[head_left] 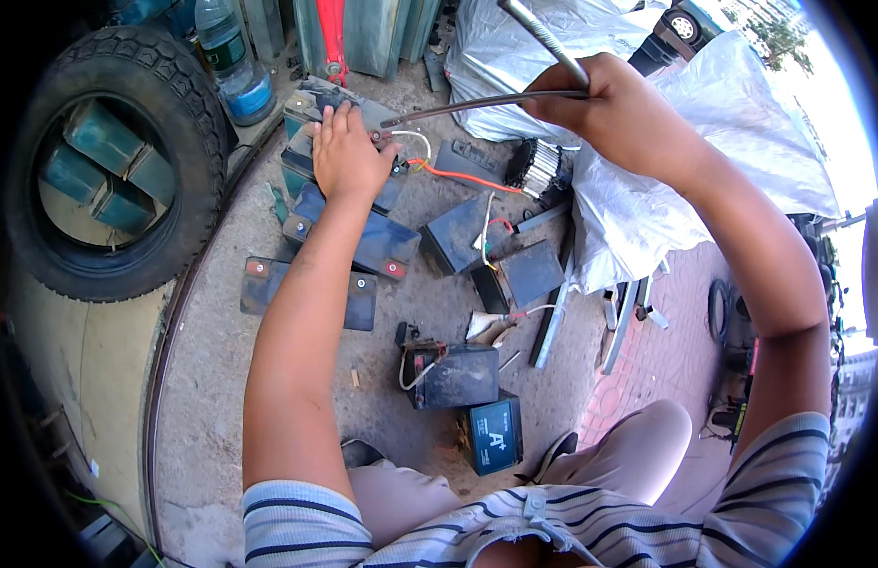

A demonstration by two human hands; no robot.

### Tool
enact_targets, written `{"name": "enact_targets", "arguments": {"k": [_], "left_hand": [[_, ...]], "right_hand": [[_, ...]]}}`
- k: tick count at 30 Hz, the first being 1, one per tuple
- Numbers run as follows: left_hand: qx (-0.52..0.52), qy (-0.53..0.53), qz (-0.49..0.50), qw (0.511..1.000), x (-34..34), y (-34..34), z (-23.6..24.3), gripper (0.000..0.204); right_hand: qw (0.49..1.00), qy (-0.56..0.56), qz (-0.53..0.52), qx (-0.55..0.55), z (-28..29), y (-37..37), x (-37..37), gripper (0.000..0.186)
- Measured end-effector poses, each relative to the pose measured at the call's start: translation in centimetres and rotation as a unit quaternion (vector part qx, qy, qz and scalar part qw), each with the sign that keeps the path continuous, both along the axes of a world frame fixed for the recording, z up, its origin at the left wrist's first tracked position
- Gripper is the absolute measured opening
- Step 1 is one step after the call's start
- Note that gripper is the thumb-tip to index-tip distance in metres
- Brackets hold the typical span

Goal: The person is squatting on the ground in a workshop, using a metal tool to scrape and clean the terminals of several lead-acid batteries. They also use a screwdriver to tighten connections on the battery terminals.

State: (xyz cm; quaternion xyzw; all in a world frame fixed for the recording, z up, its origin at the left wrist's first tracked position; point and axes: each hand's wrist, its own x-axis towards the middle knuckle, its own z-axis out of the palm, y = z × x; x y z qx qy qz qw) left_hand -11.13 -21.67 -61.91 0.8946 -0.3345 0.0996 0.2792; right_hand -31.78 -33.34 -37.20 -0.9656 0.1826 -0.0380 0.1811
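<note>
My left hand lies with its fingers spread on top of a dark battery at the far end of a cluster. My right hand is raised to the right, closed around a ribbed metal rod and a thin dark bar. Whether rod and bar are one piece is hidden in the grip. The bar's tip is close to the left fingers, near a battery terminal with a white wire and an orange wire. Nearer me is a battery with red and black terminals.
More batteries lie on the concrete, one with a teal label between my feet. A tyre at left holds several green batteries. Also around are a water bottle, red-handled tool, silver sheeting and metal bars.
</note>
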Motion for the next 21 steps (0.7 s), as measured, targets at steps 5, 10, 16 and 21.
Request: {"name": "enact_targets", "arguments": {"k": [5,10,16,21], "left_hand": [[-0.073,0.022,-0.066,0.995,0.0,1.5,-0.4,0.063],[-0.107,0.038,-0.094,0.989,-0.1,2.6,-0.6,0.046],[-0.131,0.043,-0.098,0.986,0.1,2.5,-1.0,0.039],[-0.174,0.029,-0.11,0.978,0.3,2.4,-1.3,0.023]], "right_hand": [[0.999,0.029,0.008,-0.032,1.0,1.6,1.4,0.026],[0.998,0.057,0.011,-0.028,1.5,2.3,2.3,0.024],[0.997,0.056,0.037,-0.045,1.9,1.9,3.0,0.025],[0.997,0.061,0.027,-0.047,1.9,0.8,3.6,0.026]]}}
